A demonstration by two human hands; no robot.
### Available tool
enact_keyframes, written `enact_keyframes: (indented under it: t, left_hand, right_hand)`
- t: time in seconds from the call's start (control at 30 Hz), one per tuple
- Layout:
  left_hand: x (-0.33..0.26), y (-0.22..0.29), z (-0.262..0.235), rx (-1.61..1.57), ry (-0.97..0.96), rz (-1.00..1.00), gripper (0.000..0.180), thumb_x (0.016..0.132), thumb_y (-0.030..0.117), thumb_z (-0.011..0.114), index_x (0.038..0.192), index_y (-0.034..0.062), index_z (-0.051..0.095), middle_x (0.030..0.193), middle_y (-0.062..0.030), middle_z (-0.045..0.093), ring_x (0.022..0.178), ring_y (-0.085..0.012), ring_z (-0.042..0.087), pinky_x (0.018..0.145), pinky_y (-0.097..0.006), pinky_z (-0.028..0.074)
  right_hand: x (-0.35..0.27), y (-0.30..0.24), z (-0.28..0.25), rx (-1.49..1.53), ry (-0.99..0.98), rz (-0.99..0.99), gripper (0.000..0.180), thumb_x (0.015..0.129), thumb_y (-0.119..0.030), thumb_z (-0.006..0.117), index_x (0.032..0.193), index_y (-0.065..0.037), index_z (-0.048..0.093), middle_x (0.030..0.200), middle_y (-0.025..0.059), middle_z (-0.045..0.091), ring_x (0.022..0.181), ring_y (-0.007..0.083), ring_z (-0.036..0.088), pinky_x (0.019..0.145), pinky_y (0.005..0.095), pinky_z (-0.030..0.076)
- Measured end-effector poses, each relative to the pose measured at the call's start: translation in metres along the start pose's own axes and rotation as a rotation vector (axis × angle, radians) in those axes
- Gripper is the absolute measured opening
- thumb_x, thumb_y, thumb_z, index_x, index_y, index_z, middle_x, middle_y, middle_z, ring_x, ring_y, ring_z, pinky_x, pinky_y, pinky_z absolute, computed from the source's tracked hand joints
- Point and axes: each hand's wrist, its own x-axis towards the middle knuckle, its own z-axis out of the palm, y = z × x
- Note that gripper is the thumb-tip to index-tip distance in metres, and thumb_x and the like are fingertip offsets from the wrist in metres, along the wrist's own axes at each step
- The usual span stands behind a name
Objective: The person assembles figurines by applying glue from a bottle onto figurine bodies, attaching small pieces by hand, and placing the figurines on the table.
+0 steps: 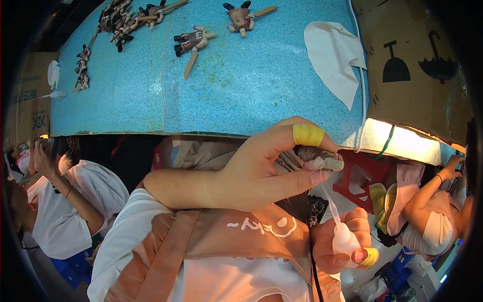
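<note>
My left hand (pixel 271 161) reaches across in front of my brown apron. Its thumb and fingers are closed on a small pale and brown figurine part (pixel 324 160), mostly covered by the fingers. Yellow tape wraps one finger. Below it, my right hand (pixel 347 239) is wrapped round a small white squeeze bottle (pixel 344 238). The bottle's thin tapered nozzle (pixel 332 206) points up, its fine tip just under the held part; I cannot tell if they touch. Yellow tape is also on a right-hand finger.
A blue speckled tabletop (pixel 226 95) bears two figurines with flat wooden sticks, a pile of figurines (pixel 118 22), a short row (pixel 82 68) and a white cloth (pixel 337 60). A cardboard box (pixel 412 95) stands right. One person (pixel 75 206) sits left, another (pixel 432 216) right.
</note>
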Motion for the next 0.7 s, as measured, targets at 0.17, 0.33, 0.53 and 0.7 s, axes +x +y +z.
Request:
enact_keyframes:
  t: [0.17,0.33,0.53,0.7]
  left_hand:
    - [0.003,0.002,0.001,-0.016,0.005,0.015,0.036,0.077,-0.008,0.055,0.112,-0.0001,0.047,0.111,-0.0125,0.045,0.1,-0.0197,0.05,0.087,-0.031,0.038]
    - [0.006,0.003,-0.001,-0.023,0.016,0.009,0.037,0.077,-0.008,0.055,0.112,-0.0003,0.047,0.111,-0.0125,0.045,0.1,-0.0197,0.05,0.087,-0.031,0.038]
    - [0.009,0.004,0.001,-0.013,0.053,0.017,0.036,0.076,-0.008,0.057,0.11,-0.0001,0.049,0.109,-0.013,0.047,0.103,-0.0206,0.048,0.089,-0.032,0.036]
    - [0.011,0.003,-0.002,0.02,0.052,0.027,0.035,0.075,-0.005,0.06,0.108,0.0003,0.05,0.109,-0.0137,0.048,0.104,-0.0223,0.047,0.091,-0.034,0.034]
  right_hand:
    - [0.004,-0.002,-0.002,-0.005,-0.032,0.034,0.016,0.08,-0.027,0.058,0.087,-0.016,0.049,0.055,-0.0034,0.041,0.042,0.0107,0.031,0.042,0.0261,0.02]
    - [0.01,-0.001,-0.003,-0.003,-0.064,0.047,0.016,0.081,-0.027,0.058,0.087,-0.016,0.049,0.054,-0.0034,0.041,0.042,0.0108,0.03,0.042,0.0259,0.02]
    - [0.015,0.0,-0.005,-0.014,-0.048,0.036,0.015,0.082,-0.027,0.056,0.089,-0.016,0.048,0.054,-0.0033,0.041,0.042,0.0103,0.03,0.042,0.0256,0.02]
    - [0.016,0.002,-0.002,-0.011,-0.039,0.042,0.016,0.081,-0.026,0.057,0.088,-0.015,0.048,0.053,-0.003,0.04,0.041,0.01,0.03,0.042,0.0254,0.02]
